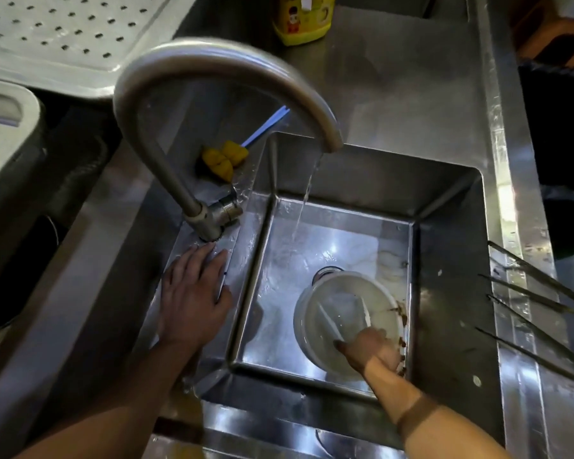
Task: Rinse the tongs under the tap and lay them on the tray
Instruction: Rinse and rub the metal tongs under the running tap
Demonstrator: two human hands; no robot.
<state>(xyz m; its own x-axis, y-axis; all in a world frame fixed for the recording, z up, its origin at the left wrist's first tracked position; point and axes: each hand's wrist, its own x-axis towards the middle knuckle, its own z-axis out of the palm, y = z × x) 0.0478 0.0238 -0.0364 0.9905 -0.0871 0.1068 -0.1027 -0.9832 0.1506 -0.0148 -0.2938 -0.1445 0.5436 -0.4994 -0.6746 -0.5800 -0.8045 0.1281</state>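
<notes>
Nearest the camera, the right hand [370, 351] is seen reaching into the sink [444, 260], where it is lowered into a white bowl [312, 293] standing on the sink floor beside the drain. Its fingers are curled round the joined end of the pale tongs [328, 321], whose two arms are spread apart inside the bowl; the grip itself is somewhat blurred. The left hand [193, 293] is laid flat, fingers straight and slightly spread, on the wet ledge at the sink's left edge, its fingertips just beside the base of the tap [212, 58]. Water [307, 193] is poured from the curved spout onto the sink floor, behind the bowl and apart from the tongs. A yellow brush [224, 159] with a blue handle is left on the ledge behind the tap base. Beyond the sink's far left corner a perforated metal tray [63, 34] is set. A yellow bottle [300, 18] is stood on the counter [395, 87] behind the sink, and thin metal rods [537, 295] are laid across the sink's right rim.
</notes>
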